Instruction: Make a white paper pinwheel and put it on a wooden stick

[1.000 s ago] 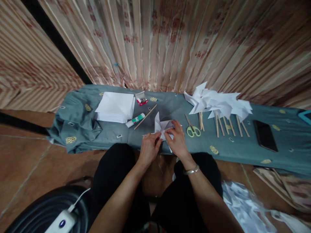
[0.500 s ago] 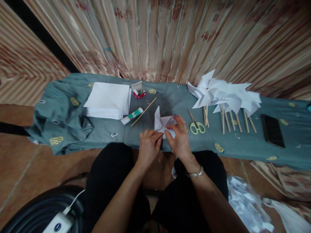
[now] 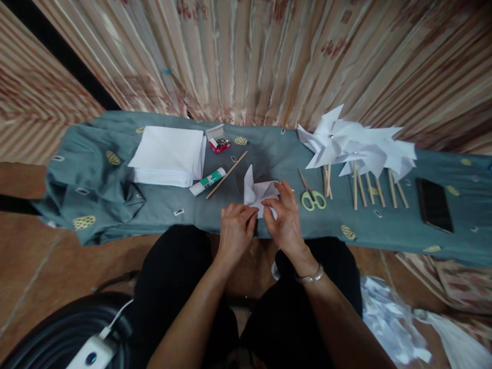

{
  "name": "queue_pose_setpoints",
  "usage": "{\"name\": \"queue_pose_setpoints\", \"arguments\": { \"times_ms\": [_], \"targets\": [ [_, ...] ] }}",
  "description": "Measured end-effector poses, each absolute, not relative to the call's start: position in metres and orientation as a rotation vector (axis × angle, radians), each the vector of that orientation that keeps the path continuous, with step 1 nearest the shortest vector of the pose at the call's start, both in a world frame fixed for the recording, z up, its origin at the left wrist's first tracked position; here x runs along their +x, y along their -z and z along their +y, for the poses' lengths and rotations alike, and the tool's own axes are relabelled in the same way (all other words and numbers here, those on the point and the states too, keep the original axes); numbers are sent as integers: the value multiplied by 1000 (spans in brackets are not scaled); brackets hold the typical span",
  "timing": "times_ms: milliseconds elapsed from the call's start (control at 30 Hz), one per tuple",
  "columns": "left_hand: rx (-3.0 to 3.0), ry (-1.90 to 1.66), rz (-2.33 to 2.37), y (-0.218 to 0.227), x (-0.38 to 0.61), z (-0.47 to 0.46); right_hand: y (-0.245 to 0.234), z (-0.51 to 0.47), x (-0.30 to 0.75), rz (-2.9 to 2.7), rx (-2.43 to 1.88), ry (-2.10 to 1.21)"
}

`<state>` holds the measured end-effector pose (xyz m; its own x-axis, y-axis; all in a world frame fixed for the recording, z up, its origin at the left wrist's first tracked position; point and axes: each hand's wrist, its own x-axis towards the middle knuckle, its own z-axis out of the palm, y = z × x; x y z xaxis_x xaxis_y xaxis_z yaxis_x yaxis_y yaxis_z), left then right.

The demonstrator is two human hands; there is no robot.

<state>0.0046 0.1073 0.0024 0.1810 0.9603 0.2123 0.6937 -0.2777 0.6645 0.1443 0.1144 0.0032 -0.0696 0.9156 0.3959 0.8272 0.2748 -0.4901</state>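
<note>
A white paper pinwheel [image 3: 260, 192], partly folded, lies on the cloth in front of me, with one pointed flap standing up at its left. My left hand [image 3: 235, 229] is closed, its thumb and forefinger pinching the near left edge of the paper. Curved over the right side of the same paper, my right hand [image 3: 286, 220] grips a flap with its fingers and thumb; part of the paper is hidden beneath it. A wooden stick [image 3: 226, 175] rests to the left of the paper, and green-handled scissors [image 3: 312, 200] lie to the right.
A glue stick [image 3: 208, 181], an open red box [image 3: 219, 145] of small metal pieces and a stack of white paper [image 3: 167, 154] are on the left. Finished paper pinwheels [image 3: 378, 148] on sticks and a black phone [image 3: 434, 205] lie right. A plastic bag [image 3: 392, 318] of paper scraps is below.
The camera view has shifted slightly. Both hands stay at the paper, the right fingers bending a little over its right flap.
</note>
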Motion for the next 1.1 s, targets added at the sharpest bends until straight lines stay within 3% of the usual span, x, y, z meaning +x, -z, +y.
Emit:
{"name": "queue_pose_setpoints", "arguments": {
  "times_ms": [733,1100],
  "targets": [
    [2022,-858,1564,-3,7,109,-12,112,139,-2210,-1715,-146],
    [1736,-1179,1539,-12,-16,108,-10,114,138,-2187,-1674,-134]
  ]
}}
